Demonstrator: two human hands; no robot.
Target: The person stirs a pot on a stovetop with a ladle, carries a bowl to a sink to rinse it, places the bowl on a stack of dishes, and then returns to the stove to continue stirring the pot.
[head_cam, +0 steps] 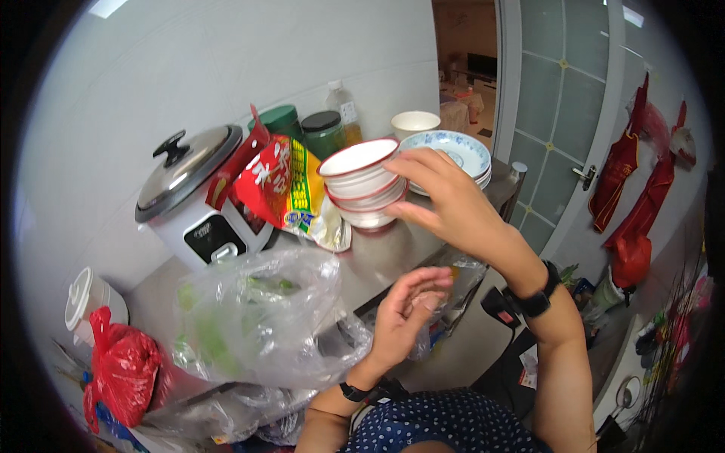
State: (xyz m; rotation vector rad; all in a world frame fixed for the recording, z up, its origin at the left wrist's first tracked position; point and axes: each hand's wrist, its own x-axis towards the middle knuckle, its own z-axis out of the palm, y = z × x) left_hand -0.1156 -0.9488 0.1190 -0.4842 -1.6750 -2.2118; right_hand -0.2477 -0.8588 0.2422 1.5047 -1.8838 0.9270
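In the head view, my right hand [447, 198] reaches out at the right side of a stack of white bowls with red rims [368, 187], its thumb and fingers spread. The fingertips are at the bowls' edge; whether they touch cannot be told. The top bowl sits slightly tilted. My left hand [408, 317] is raised nearer my body, fingers loosely curled and apart, with nothing held. Behind my right hand stands a stack of plates with blue floral patterns [461, 147]. A white bowl [415, 122] is beyond them. Left of the bowls leans a red and yellow food packet [289, 189].
A rice cooker [190, 175] stands against the wall near a dark-lidded glass jar [324, 133] and a clear bottle [343, 110]. A clear plastic bag with green contents [255, 317], a red plastic bag [127, 362] and a white lidded container [93, 303] lie left. A glazed door [558, 107] is at right.
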